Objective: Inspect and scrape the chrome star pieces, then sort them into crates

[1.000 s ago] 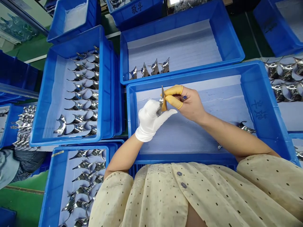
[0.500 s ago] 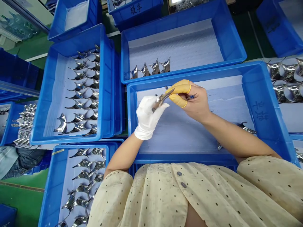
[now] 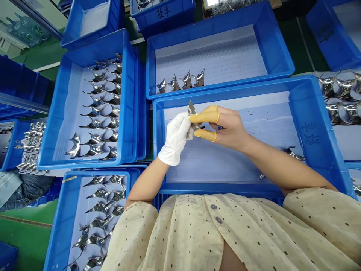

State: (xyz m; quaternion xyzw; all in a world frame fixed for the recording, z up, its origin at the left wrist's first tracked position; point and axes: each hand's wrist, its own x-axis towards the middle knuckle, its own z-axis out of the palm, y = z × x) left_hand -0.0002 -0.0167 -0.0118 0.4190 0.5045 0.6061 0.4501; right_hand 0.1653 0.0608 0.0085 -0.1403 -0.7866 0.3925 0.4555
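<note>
My left hand (image 3: 175, 135), in a white glove, is closed around a shiny curved metal piece (image 3: 192, 108) with a pointed tip that sticks up above the fingers. My right hand (image 3: 222, 122) wears yellow finger covers; its index finger touches the metal piece. A thin stick with a dark blue end (image 3: 220, 128) lies between the right fingers; most of it is hidden and its kind is unclear. Both hands are above a blue tray (image 3: 324, 139) lined with white sheet. Near my right forearm, another metal piece (image 3: 295, 153) lies in this tray.
Behind, a second blue tray (image 3: 220, 84) holds several metal pieces (image 3: 186, 79) standing in a row. Trays on the left (image 3: 128, 113) and lower left (image 3: 66, 203) carry rows of similar pieces. More pieces (image 3: 342, 98) stand at the right. Part of another person's jeans (image 3: 31, 188) shows at the left edge.
The metal piece has turned in my left hand, so its tip now points up. My right hand has moved slightly left and down, its fingers now against the piece.
</note>
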